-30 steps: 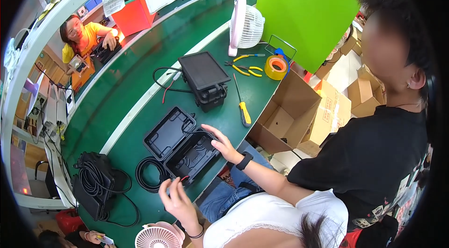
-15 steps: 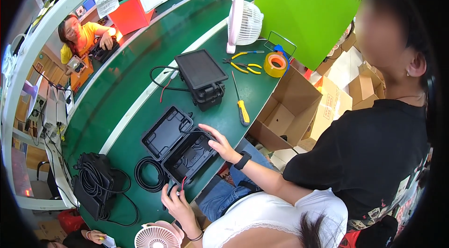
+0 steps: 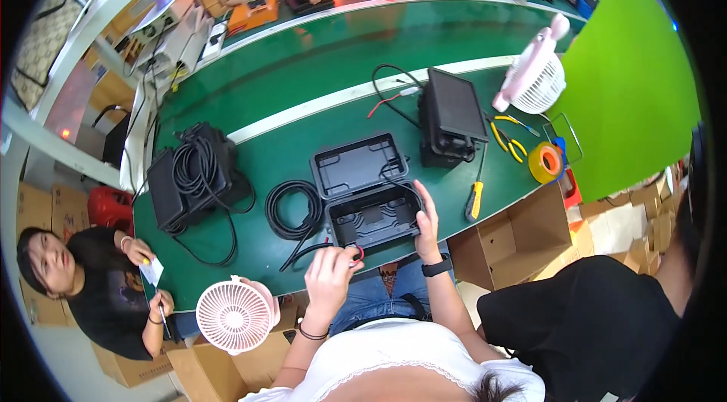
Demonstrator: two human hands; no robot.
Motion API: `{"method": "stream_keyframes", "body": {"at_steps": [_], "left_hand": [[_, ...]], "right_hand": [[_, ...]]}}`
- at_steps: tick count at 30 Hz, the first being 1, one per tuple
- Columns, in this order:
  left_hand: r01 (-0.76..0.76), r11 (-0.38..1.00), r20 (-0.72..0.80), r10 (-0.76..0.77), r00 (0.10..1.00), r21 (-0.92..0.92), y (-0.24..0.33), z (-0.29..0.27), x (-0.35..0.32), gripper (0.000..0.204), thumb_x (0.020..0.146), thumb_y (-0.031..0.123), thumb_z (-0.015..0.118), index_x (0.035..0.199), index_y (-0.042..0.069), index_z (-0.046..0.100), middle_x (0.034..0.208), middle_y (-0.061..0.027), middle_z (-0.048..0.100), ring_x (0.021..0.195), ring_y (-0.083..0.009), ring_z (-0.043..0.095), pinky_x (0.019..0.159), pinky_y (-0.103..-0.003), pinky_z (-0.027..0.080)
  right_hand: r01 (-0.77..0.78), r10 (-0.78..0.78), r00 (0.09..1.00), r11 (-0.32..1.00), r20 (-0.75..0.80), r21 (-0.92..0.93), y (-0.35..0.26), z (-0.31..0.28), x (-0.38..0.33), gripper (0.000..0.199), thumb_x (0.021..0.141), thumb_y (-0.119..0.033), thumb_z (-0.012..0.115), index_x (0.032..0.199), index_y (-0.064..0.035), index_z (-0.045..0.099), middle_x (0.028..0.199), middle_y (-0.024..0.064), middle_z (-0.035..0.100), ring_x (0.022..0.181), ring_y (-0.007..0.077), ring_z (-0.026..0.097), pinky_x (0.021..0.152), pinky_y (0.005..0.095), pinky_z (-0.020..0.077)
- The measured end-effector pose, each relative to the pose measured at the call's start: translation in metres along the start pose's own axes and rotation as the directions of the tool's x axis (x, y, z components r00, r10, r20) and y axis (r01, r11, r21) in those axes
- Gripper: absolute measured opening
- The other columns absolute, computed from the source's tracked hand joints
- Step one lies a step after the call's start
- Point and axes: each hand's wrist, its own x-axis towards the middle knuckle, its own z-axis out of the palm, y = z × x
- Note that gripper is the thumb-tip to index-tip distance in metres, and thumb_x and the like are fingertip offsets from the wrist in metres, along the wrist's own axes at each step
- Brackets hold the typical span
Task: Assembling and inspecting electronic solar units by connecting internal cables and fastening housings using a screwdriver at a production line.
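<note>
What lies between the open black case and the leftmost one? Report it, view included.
A coil of black cable and, further left, a loose loop of cable lie between the open black case and the leftmost black case, as the head view shows.

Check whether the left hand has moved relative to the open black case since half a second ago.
Yes: the left hand has shifted rightward, judged against the open black case, and is now at its front-left corner.
</note>
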Motion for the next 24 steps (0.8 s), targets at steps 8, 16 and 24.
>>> {"method": "stream_keyframes", "body": {"at_steps": [8, 16, 24], "left_hand": [[0.081, 0.996, -0.136, -0.084, 0.987, -0.029, -0.001, -0.002, -0.008, 0.035, 0.075, 0.016, 0.079, 0.108, 0.012, 0.067, 0.089, -0.0074, 0.056, 0.078, -0.0260, 0.055, 0.063, -0.036, 0.047], [-0.373, 0.920, -0.061, 0.382, 0.922, 0.120, 0.001, 0.008, 0.019, 0.035, 0.073, 0.015, 0.080, 0.106, 0.028, 0.074, 0.099, -0.0023, 0.052, 0.100, -0.0248, 0.047, 0.094, -0.041, 0.048], [-0.568, 0.819, 0.138, 0.573, 0.808, -0.080, 0.023, 0.023, 0.064, 0.038, 0.064, -0.001, 0.073, 0.098, 0.018, 0.073, 0.115, -0.0040, 0.061, 0.111, -0.0322, 0.051, 0.091, -0.042, 0.049]], "right_hand": [[-0.019, 0.019, 1.000, 1.000, 0.005, -0.016, -0.005, 0.003, 0.003, 0.078, 0.092, -0.050, 0.049, 0.145, 0.0071, 0.040, 0.151, 0.0180, 0.042, 0.141, 0.0272, 0.037, 0.118, 0.0374, 0.0237], [0.023, -0.023, 1.000, 1.000, 0.000, -0.001, -0.004, -0.004, -0.001, 0.067, 0.095, -0.041, 0.053, 0.143, 0.0052, 0.044, 0.147, 0.0169, 0.047, 0.141, 0.0263, 0.039, 0.119, 0.0377, 0.0243], [0.031, -0.034, 0.999, 0.994, 0.028, 0.102, -0.003, -0.002, -0.002, 0.061, 0.097, -0.031, 0.054, 0.147, 0.0019, 0.041, 0.148, 0.0150, 0.047, 0.139, 0.0235, 0.042, 0.116, 0.0360, 0.0298]]}}
